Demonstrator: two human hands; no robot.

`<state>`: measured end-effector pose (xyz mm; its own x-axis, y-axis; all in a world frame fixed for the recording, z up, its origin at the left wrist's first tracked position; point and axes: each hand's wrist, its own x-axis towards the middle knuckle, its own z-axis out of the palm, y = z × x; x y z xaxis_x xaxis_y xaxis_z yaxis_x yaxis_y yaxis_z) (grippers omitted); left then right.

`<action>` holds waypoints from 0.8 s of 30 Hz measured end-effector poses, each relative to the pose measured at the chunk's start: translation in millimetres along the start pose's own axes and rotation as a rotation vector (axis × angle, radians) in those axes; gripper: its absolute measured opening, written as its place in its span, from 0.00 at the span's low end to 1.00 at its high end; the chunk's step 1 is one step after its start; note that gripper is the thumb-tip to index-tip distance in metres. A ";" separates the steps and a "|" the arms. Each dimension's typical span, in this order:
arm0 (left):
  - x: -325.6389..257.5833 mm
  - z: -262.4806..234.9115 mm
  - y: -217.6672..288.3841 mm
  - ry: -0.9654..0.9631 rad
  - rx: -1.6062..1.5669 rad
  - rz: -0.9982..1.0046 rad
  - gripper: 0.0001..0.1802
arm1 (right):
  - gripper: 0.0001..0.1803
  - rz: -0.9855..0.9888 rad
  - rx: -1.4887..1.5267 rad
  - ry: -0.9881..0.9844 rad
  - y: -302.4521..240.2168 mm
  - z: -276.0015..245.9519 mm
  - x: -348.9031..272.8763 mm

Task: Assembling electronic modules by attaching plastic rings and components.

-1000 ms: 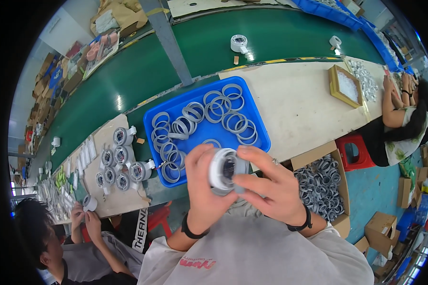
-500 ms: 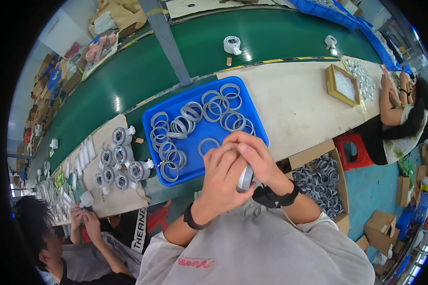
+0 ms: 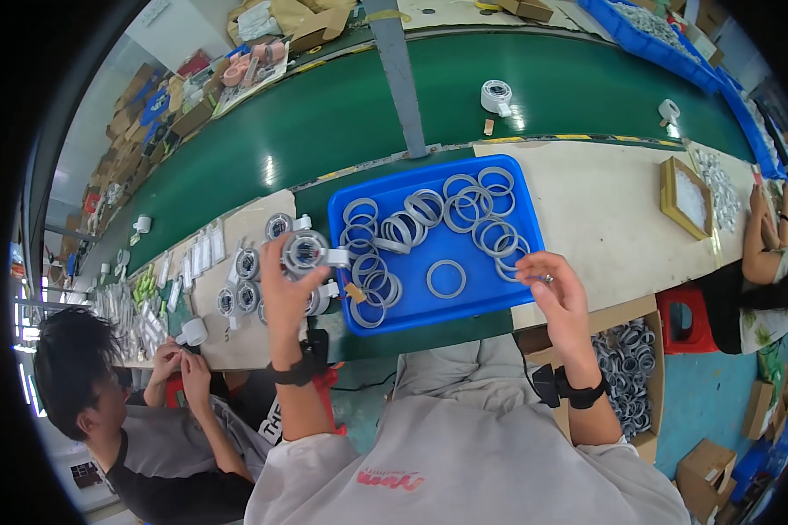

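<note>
Two hands are up around the blue tray [image 3: 429,313]. My left hand [image 3: 282,293] is raised just off the tray's left edge, fingers closed around a round grey assembled part [image 3: 306,251] with a white tab sticking out toward the tray. My right hand [image 3: 559,293] hovers at the tray's right edge, fingers curled loosely; it may pinch something small, but I cannot tell. Grey rings [image 3: 446,279] lie scattered inside the tray. More assembled parts [image 3: 247,262] sit on a board left of the tray.
</note>
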<state>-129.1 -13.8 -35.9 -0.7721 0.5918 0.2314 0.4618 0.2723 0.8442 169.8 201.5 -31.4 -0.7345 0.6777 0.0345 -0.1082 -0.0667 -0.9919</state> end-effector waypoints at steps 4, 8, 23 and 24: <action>10.6 -6.2 -15.1 -0.028 0.517 -0.035 0.34 | 0.17 0.056 -0.024 -0.001 4.3 6.3 7.1; 7.1 -7.0 -16.0 -0.079 0.862 -0.040 0.34 | 0.18 -0.006 -0.236 -0.043 8.5 22.3 19.3; -60.2 93.0 54.7 -0.502 0.559 0.602 0.22 | 0.09 -0.309 -0.935 -0.280 46.6 60.0 56.7; -61.2 93.8 58.6 -0.505 0.551 0.604 0.22 | 0.09 -0.303 -0.942 -0.277 29.7 57.3 53.4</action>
<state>-13.9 37.1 -46.0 -0.1167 0.9711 0.2083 0.9597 0.0563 0.2753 89.0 193.7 -52.0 -0.9056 0.3697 0.2080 0.1671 0.7617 -0.6261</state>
